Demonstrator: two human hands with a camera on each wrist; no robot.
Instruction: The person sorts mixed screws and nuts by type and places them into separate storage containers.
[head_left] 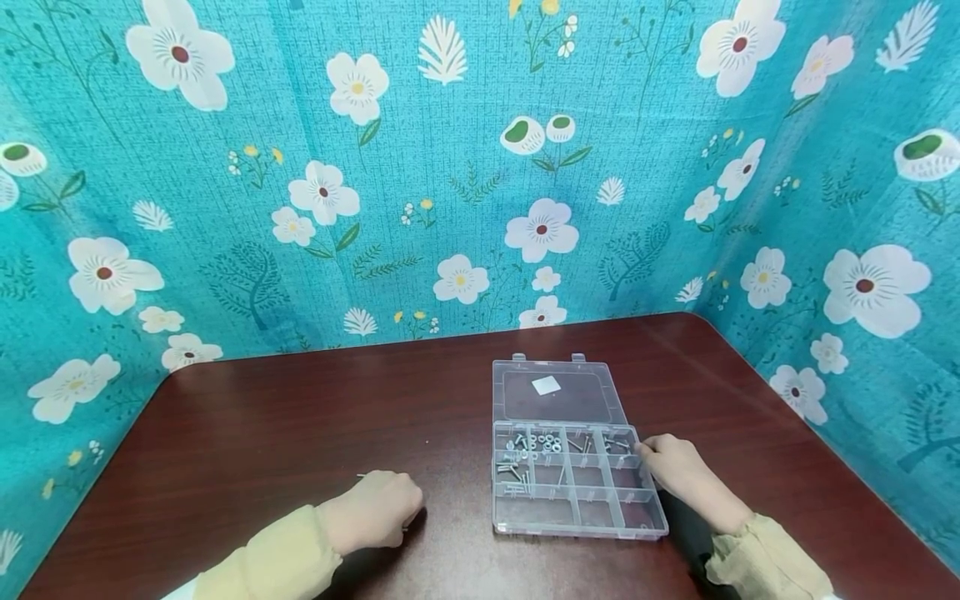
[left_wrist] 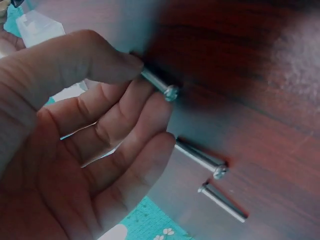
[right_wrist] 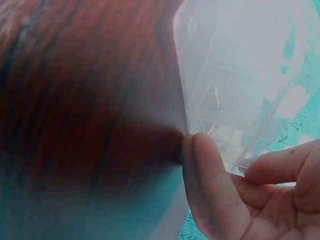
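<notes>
My left hand [head_left: 372, 507] is low over the table, left of a clear plastic compartment box [head_left: 570, 531]. Between thumb and fingertips it pinches a metal screw [left_wrist: 159, 82], whose cross-slotted head shows in the left wrist view. Beside those fingers lie a second screw [left_wrist: 200, 159] and a thinner metal pin-like screw [left_wrist: 224, 202] on the wood. At the box's right side, my right hand [head_left: 681, 473] grips the wall, its thumb and fingers around the edge in the right wrist view. Most of the left fingers are hidden from the head view.
The box's lid [head_left: 551, 400] lies open toward the back, with a white label [head_left: 546, 385] on it. Nuts [head_left: 547, 442] and several screws [head_left: 513, 472] sit in the back and left compartments. Flowered teal cloth [head_left: 420, 208] stands behind the dark wooden table [head_left: 315, 417].
</notes>
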